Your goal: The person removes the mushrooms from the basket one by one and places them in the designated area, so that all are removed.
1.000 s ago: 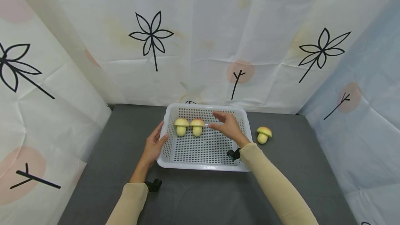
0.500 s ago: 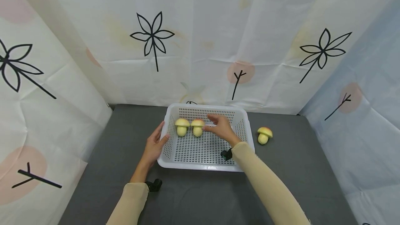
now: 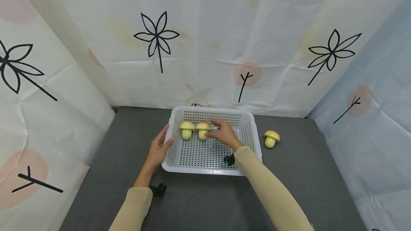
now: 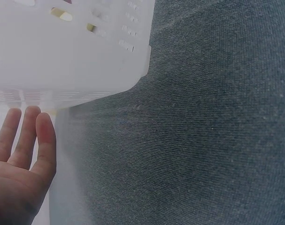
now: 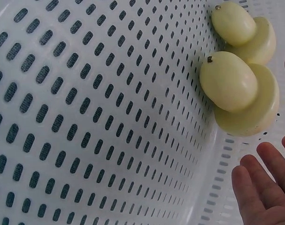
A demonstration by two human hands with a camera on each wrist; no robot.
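Observation:
A white perforated plastic basket (image 3: pixel 205 170) stands on the dark table. Inside, two toy mushrooms with yellow caps sit side by side at the back left: the left mushroom (image 3: pixel 187 131) and the right mushroom (image 3: pixel 202 131). My left hand (image 3: pixel 157 150) holds the basket's left side, thumb over the rim and fingers along the outer wall. Over the basket, my right hand (image 3: pixel 225 133) has its thumb and fingers spread just right of the right mushroom. In the right wrist view, a gap shows between the fingertips (image 5: pixel 241 176) and that mushroom. A third mushroom (image 3: pixel 271 139) lies outside, right of the basket.
The dark grey table (image 3: pixel 199 202) reaches out on both sides of the basket. White cloth (image 3: pixel 205 45) with plant drawings hangs close behind the basket and at both sides. Each wrist carries a small black camera.
My right hand has moved left inside the basket, up to the right mushroom. The left hand, the basket and the mushrooms have stayed in place.

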